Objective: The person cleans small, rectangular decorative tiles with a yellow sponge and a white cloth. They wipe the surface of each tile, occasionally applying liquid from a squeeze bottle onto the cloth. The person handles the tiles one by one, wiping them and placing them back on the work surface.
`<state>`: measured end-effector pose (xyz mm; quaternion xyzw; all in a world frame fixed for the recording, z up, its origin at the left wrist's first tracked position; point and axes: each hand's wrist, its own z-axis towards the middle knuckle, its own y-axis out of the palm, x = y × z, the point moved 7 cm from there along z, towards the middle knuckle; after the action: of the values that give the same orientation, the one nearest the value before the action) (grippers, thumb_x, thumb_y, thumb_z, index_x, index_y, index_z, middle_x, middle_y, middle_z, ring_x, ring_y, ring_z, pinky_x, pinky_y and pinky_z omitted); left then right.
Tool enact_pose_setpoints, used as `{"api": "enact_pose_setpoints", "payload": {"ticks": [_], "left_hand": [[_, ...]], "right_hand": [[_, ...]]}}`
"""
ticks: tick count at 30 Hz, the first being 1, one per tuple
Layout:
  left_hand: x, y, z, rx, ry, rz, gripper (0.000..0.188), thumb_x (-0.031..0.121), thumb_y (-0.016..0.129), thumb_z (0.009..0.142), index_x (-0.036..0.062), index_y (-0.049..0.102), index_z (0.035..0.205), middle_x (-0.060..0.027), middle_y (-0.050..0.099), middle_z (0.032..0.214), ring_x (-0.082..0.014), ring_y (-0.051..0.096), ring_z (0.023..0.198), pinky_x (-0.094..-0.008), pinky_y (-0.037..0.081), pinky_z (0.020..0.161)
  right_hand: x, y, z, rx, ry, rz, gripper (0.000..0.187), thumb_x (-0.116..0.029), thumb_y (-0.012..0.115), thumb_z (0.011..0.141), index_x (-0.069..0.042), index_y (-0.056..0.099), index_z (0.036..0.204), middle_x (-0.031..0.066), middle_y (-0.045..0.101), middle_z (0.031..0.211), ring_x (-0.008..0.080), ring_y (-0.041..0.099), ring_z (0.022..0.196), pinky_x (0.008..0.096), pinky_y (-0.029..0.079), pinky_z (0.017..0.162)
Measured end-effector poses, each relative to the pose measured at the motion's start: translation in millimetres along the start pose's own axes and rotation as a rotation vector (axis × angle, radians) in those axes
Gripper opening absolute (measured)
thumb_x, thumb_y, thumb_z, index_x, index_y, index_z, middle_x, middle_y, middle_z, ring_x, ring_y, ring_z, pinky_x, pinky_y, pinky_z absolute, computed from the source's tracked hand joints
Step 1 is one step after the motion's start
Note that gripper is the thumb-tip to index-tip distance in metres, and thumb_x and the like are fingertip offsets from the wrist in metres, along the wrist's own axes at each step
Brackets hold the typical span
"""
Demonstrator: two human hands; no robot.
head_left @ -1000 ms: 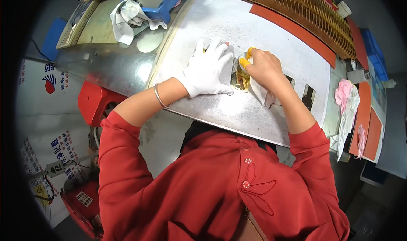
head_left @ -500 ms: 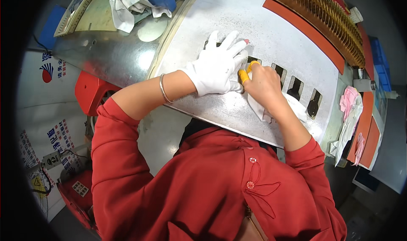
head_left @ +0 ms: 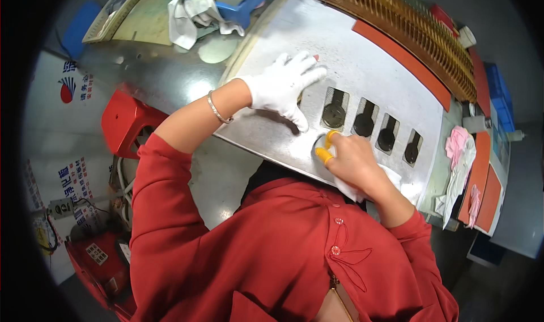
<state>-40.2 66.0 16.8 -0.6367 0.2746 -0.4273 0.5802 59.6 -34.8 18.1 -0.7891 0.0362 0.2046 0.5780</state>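
My left hand (head_left: 284, 87), in a white glove, lies with its fingers spread on the white-covered work board (head_left: 351, 50). A dark piece is mostly hidden under that palm. My right hand (head_left: 352, 160) wears yellow finger cots on the thumb and forefinger. Its fingers are closed round a small, round, grey-edged piece (head_left: 318, 145) close to the board's near edge; its kind is unclear. A white cloth (head_left: 390, 176) lies under the right wrist. Several dark keyhole-shaped parts on mesh-like rectangles stand in a row, among them the largest one (head_left: 334, 113), just beyond my right hand.
A long brown rack with yellowish slots (head_left: 413, 33) runs along the far right, beside an orange-red strip (head_left: 396, 58). White rags (head_left: 195, 13) and a blue holder (head_left: 249, 4) lie at the far left. A red stool (head_left: 127, 121) stands left; pink and white cloths (head_left: 458, 152) lie right.
My right hand has drawn back from the row toward the board's near edge, uncovering the largest dark part. My left hand has shifted slightly left, away from it. The view has tilted a little.
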Motion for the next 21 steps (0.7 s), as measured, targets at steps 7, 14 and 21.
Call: {"api": "enact_pose_setpoints", "payload": {"ticks": [7,14,21], "left_hand": [[-47,-9,-55,0.138,-0.145,0.030,0.094,0.055,0.071,0.058,0.0018,0.036,0.127,-0.0193,0.034,0.133,-0.0344,0.027,0.127,-0.0426,0.023,0.104],[-50,-4,-57,0.222,-0.149,0.044,0.089,0.059,0.064,0.063,0.0018,0.039,0.126,-0.0169,0.034,0.132,-0.0332,0.028,0.126,-0.0423,0.024,0.103],[-54,0,-54,0.194,-0.190,0.045,0.087,0.056,0.064,0.063,0.0052,0.037,0.128,-0.0162,0.032,0.134,-0.0324,0.025,0.128,-0.0470,0.021,0.104]], "right_hand": [[-7,-49,93,0.198,0.009,0.051,0.029,-0.025,0.057,0.075,0.002,0.061,0.086,0.0233,0.061,0.074,0.0360,0.061,0.071,0.0421,0.047,0.065],[-13,-24,163,0.183,-0.026,-0.044,0.030,-0.026,0.058,0.073,0.002,0.062,0.083,0.0213,0.063,0.078,0.0342,0.061,0.077,0.0409,0.047,0.067],[-13,-15,167,0.159,0.029,-0.042,0.024,-0.018,0.058,0.070,0.004,0.061,0.078,0.0233,0.061,0.074,0.0362,0.061,0.072,0.0426,0.047,0.066]]}}
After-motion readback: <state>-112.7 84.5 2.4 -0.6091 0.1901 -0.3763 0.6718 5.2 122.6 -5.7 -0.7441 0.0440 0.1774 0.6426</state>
